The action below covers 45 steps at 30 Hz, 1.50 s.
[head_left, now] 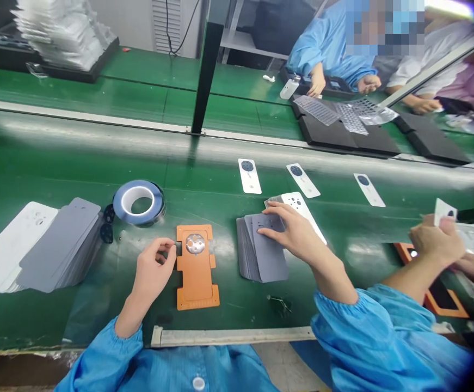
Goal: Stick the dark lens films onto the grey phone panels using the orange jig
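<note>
My right hand (296, 234) reaches over a stack of grey phone-shaped sheets (267, 258), its thumb and fingers closed at the upper end of the top sheet. Partly under that hand lies a white phone back panel (308, 215) with camera holes. My left hand (155, 269) is held in a pinch at the left edge of an orange fixture (196, 280); whether a small piece is between its fingertips cannot be made out. A round silvery camera-ring piece (195, 244) sits in the fixture's upper part.
A roll of blue tape (120, 201) stands beyond my left hand. Left of it lie more grey sheets (61, 245) and white panels (8, 245). Several white cards, including one card (250, 177), lie farther back. A co-worker's hand (436, 242) works at right; a dark post (208, 76) rises behind.
</note>
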Each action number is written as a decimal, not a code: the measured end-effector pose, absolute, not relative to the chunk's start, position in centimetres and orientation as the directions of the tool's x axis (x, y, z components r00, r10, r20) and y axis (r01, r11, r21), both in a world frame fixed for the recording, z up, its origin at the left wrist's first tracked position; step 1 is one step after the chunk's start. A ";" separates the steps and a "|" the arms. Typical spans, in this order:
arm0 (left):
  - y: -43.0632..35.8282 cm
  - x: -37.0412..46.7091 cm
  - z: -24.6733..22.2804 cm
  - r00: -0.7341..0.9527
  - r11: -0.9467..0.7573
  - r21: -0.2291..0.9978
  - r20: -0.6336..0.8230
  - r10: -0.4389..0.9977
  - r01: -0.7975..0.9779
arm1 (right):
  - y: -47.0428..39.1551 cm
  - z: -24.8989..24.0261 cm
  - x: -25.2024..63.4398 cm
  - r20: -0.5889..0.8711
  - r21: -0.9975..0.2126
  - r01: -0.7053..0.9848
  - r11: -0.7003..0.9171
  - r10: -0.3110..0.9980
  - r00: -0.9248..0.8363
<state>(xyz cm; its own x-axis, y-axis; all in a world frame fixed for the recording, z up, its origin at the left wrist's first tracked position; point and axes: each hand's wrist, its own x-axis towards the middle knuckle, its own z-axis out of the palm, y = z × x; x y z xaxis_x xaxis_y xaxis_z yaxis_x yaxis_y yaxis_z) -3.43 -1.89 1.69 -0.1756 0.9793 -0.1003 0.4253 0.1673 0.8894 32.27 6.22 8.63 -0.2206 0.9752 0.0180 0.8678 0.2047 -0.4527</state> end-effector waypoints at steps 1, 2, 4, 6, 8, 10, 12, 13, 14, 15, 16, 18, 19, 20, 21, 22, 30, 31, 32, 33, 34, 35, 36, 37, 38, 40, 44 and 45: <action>-2.4 -3.6 1.9 -0.187 0.162 0.895 -0.090 0.978 0.416 | 5.8 9.6 32.1 0.049 -0.494 0.848 0.192 0.980 -0.193; -2.9 -3.8 2.2 -0.182 0.151 0.898 -0.080 0.980 0.414 | 5.3 10.6 31.9 0.071 -0.548 0.818 0.173 0.984 -0.161; -3.8 -4.1 2.5 -0.119 0.101 0.897 -0.054 0.991 0.430 | 4.2 12.5 30.7 0.093 -0.675 0.726 0.133 0.991 -0.095; -4.4 -4.3 2.5 0.008 0.021 0.886 -0.028 1.000 0.463 | 3.2 13.4 28.6 0.099 -0.786 0.607 0.119 0.993 -0.068; -4.9 -4.3 2.3 0.148 -0.054 0.867 -0.024 0.989 0.496 | 2.6 13.1 25.7 0.071 -0.862 0.493 0.114 0.992 -0.106; -5.1 -4.3 1.8 0.257 -0.102 0.841 -0.045 0.965 0.532 | 2.6 11.7 22.6 0.005 -0.916 0.392 0.086 0.979 -0.203; -5.2 -4.4 1.4 0.332 -0.143 0.812 -0.066 0.941 0.566 | 3.0 9.7 20.1 -0.050 -0.947 0.317 0.049 0.954 -0.297; -5.2 -4.4 1.3 0.355 -0.160 0.796 -0.073 0.932 0.584 | 3.2 8.6 19.2 -0.063 -0.953 0.300 0.041 0.942 -0.328; -5.2 -4.4 1.2 0.367 -0.172 0.780 -0.078 0.927 0.602 | 3.4 7.7 18.5 -0.066 -0.953 0.298 0.043 0.936 -0.347; -5.2 -4.3 1.2 0.369 -0.177 0.764 -0.085 0.925 0.620 | 3.5 6.9 18.1 -0.061 -0.950 0.307 0.054 0.934 -0.352; -5.2 -4.3 1.1 0.365 -0.176 0.748 -0.094 0.926 0.640 | 3.6 6.3 17.9 -0.054 -0.943 0.325 0.067 0.935 -0.350; -5.1 -4.0 1.2 0.341 -0.163 0.717 -0.110 0.934 0.678 | 3.6 5.5 17.8 -0.037 -0.923 0.373 0.097 0.941 -0.336; -5.1 -3.9 1.1 0.328 -0.160 0.701 -0.111 0.938 0.695 | 3.5 5.2 17.8 -0.022 -0.910 0.397 0.119 0.942 -0.334; -5.1 -3.7 1.1 0.317 -0.160 0.686 -0.109 0.942 0.710 | 3.4 5.0 17.9 0.001 -0.894 0.421 0.154 0.940 -0.342; -5.1 -3.5 1.0 0.309 -0.163 0.671 -0.103 0.945 0.724 | 3.3 4.8 17.9 0.034 -0.871 0.446 0.205 0.932 -0.362; -5.1 -3.4 0.9 0.303 -0.168 0.656 -0.097 0.948 0.735 | 3.2 4.5 17.9 0.076 -0.837 0.476 0.269 0.919 -0.386; -4.9 -3.3 0.7 0.358 -0.258 0.550 -0.081 0.930 0.794 | 1.5 1.8 17.4 0.182 -0.392 0.748 0.536 0.842 -0.508; -4.8 -3.2 0.8 0.374 -0.278 0.531 -0.080 0.924 0.800 | 1.1 1.6 17.3 0.176 -0.353 0.760 0.545 0.837 -0.518; -4.7 -3.1 0.9 0.384 -0.294 0.515 -0.077 0.920 0.806 | 0.7 1.4 17.2 0.165 -0.321 0.771 0.549 0.835 -0.526; -4.5 -2.9 1.0 0.389 -0.304 0.502 -0.072 0.918 0.810 | 0.3 1.2 17.1 0.149 -0.295 0.783 0.548 0.836 -0.528; -4.4 -2.8 1.1 0.391 -0.310 0.492 -0.068 0.918 0.813 | -0.1 1.1 17.0 0.133 -0.276 0.795 0.540 0.841 -0.525; -4.3 -2.5 1.3 0.390 -0.313 0.485 -0.064 0.918 0.817 | -0.4 1.0 16.9 0.122 -0.264 0.808 0.527 0.849 -0.514; -4.1 -2.3 1.4 0.388 -0.315 0.478 -0.059 0.920 0.820 | -0.5 0.9 16.8 0.117 -0.258 0.819 0.512 0.858 -0.500; -4.0 -2.1 1.6 0.385 -0.317 0.472 -0.053 0.921 0.823 | -0.6 0.9 16.8 0.115 -0.259 0.828 0.498 0.867 -0.486; -3.8 -2.0 1.7 0.383 -0.319 0.467 -0.047 0.922 0.825 | -0.7 0.9 16.7 0.113 -0.265 0.832 0.488 0.872 -0.476; -3.6 -1.7 2.0 0.379 -0.319 0.461 -0.040 0.925 0.828 | -0.7 1.1 16.7 0.113 -0.285 0.828 0.483 0.874 -0.472; -3.4 -1.5 2.2 0.324 -0.276 0.506 -0.009 0.946 0.817 | -1.6 1.6 17.0 0.125 -0.317 0.850 0.420 0.907 -0.401; -3.5 -1.5 2.2 0.296 -0.255 0.538 0.010 0.955 0.803 | -2.0 1.7 17.0 0.129 -0.328 0.868 0.373 0.928 -0.350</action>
<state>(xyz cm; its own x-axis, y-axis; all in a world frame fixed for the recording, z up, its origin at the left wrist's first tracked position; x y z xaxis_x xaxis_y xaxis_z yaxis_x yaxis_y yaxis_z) -1.49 -3.50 2.19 0.2962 0.9551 0.0103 0.8034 -0.2550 0.5381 17.03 -1.97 1.68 -0.3504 0.9277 0.1288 0.8678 0.3733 -0.3279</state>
